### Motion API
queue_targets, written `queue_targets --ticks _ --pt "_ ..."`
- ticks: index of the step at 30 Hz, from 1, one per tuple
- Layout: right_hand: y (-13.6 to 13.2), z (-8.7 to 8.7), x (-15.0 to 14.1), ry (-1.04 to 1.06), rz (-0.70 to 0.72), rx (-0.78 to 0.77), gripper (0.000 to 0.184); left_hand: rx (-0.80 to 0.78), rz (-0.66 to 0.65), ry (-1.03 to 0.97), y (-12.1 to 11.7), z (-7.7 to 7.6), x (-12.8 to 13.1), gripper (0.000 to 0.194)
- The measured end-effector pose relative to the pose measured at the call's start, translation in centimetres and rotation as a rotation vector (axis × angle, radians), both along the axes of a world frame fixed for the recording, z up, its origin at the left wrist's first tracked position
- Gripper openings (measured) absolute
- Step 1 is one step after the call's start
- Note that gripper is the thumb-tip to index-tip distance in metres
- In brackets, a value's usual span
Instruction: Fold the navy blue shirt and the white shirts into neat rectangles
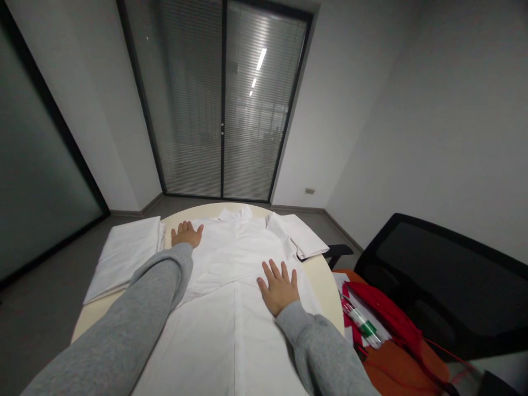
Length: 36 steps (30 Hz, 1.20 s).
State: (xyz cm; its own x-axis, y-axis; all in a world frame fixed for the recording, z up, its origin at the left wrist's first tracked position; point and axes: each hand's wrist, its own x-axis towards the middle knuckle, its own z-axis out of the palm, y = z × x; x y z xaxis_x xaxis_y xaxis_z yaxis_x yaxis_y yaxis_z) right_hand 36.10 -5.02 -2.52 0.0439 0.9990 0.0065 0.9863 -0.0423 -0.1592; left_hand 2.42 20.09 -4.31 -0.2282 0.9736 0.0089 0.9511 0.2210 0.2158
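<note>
A white short-sleeved garment with a collar (223, 264) lies spread over the round table, its collar at the far edge and its lower part running toward me. My left hand (187, 235) rests at the garment's far left side, fingers spread. Lower down on the right, my right hand (279, 289) lies flat on the cloth with its fingers apart. Neither hand holds anything. The sleeve on the right (303, 235) reaches over the table's edge. My left forearm hides part of the garment's left side.
Folded white cloth (127, 250) sits at the left, overhanging the pale round table (325, 283). On the right stands a black mesh-backed chair (445, 275) with an orange seat, carrying a red bag (381, 308) and a clear bottle-like item with a green label (366, 328). Glass doors (223, 154) stand behind.
</note>
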Motion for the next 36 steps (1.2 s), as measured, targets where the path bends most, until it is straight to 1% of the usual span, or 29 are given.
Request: queue_targets --ticks 2,3,6,9,11,12,14,17,20,24,26,28,32,36 --pt "0.0 -0.1 0.0 0.003 -0.003 0.007 0.065 0.016 -0.012 0.017 -0.9 0.6 0.5 0.089" --pt "0.1 -0.2 0.1 0.004 -0.005 0.008 0.065 0.025 -0.057 0.029 -1.5 0.8 0.8 0.088" --pt "0.1 -0.3 0.1 0.005 -0.008 0.005 0.066 0.021 -0.303 0.061 -4.3 1.1 2.1 0.083" --pt "0.2 -0.2 0.0 0.002 -0.005 -0.008 0.066 0.002 -0.556 0.059 -8.1 0.4 3.0 0.077" --pt "0.3 -0.3 -0.1 0.0 -0.001 -0.009 0.065 -0.009 -0.664 0.057 -10.5 -0.2 3.1 0.074" --pt "0.3 -0.3 -0.2 0.003 0.003 -0.008 0.065 -0.013 -0.689 0.06 -11.5 -0.5 3.0 0.073" --pt "0.3 -0.4 -0.3 0.026 0.013 0.003 0.064 -0.014 -0.677 0.073 -12.8 -0.7 2.6 0.072" --pt "0.3 0.0 0.9 0.099 -0.006 0.082 0.058 -0.01 -0.644 0.091 -13.7 -0.6 1.8 0.07" --pt "0.4 1.2 4.2 0.131 -0.093 0.152 0.051 -0.016 -0.642 0.103 -13.8 -0.5 1.0 0.068" --pt "1.1 2.8 9.7 0.076 -0.261 0.145 0.04 -0.015 -0.644 0.102 -13.8 -0.6 0.5 0.067" --pt "1.8 3.1 11.1 0.029 -0.307 0.147 0.036 -0.011 -0.635 0.096 -13.8 -0.7 0.5 0.066" --pt "2.7 3.0 11.2 -0.025 -0.317 0.161 0.035 -0.011 -0.626 0.096 -13.8 -0.7 0.6 0.066" --pt "4.5 2.6 9.5 -0.112 -0.269 0.203 0.036 -0.02 -0.626 0.12 -13.8 -0.6 0.7 0.066" --pt "5.7 2.4 8.6 -0.137 -0.242 0.233 0.028 0.005 -0.632 0.123 -13.9 -0.7 0.6 0.067"
